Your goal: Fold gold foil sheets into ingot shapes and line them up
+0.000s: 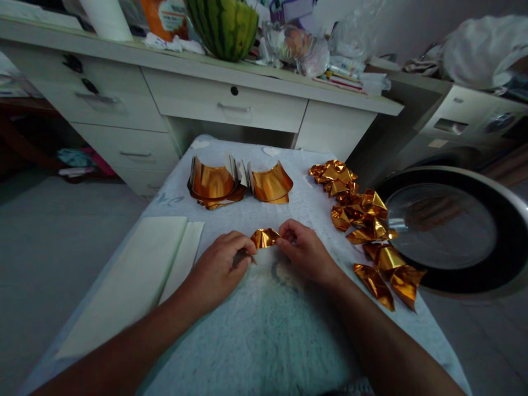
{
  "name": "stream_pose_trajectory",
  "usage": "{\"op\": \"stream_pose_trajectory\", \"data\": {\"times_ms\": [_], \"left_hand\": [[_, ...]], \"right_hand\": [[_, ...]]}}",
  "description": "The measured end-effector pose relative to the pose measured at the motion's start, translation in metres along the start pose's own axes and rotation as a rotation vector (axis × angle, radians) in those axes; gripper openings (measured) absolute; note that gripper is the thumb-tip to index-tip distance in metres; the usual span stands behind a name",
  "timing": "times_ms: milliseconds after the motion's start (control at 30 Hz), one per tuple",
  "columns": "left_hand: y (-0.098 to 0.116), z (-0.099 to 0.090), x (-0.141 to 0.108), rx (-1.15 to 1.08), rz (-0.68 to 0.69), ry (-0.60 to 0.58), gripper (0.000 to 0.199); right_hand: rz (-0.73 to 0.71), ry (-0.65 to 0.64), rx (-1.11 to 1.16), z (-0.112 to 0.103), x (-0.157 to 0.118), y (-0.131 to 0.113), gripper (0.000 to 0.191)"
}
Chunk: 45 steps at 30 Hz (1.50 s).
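While pinching gold foil at opposite ends with left hand and right hand, keep tension even;
may tear or crease askew if pulled unequally.

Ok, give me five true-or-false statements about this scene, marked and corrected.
The bare left hand and bare right hand hold a small gold foil piece. True.
Folded gold foil pieces lie left of the left hand. False: those pieces lie on the right.
Two stacks of curved gold foil sheets lie beyond the hands. True.
The green striped watermelon sits on the floor. False: the watermelon sits on the white counter.
Flat pale sheets lie left of the left hand. True.
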<state>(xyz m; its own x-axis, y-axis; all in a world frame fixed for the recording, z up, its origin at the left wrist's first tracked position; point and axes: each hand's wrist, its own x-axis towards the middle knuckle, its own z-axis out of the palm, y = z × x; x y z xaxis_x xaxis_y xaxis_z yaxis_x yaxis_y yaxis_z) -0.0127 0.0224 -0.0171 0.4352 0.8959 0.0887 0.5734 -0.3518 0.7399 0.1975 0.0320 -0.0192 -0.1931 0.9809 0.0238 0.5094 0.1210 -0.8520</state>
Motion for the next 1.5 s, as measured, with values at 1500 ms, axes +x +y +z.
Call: {"op": "stream_pose_trajectory", "data": {"times_ms": [1500], "left_hand": [[-0.010, 0.007, 0.007, 0.311, 0.013, 0.142, 0.013]], "right_hand": [[-0.287, -0.238, -0.419, 0.009, -0.010, -0.016, 0.029]]}}
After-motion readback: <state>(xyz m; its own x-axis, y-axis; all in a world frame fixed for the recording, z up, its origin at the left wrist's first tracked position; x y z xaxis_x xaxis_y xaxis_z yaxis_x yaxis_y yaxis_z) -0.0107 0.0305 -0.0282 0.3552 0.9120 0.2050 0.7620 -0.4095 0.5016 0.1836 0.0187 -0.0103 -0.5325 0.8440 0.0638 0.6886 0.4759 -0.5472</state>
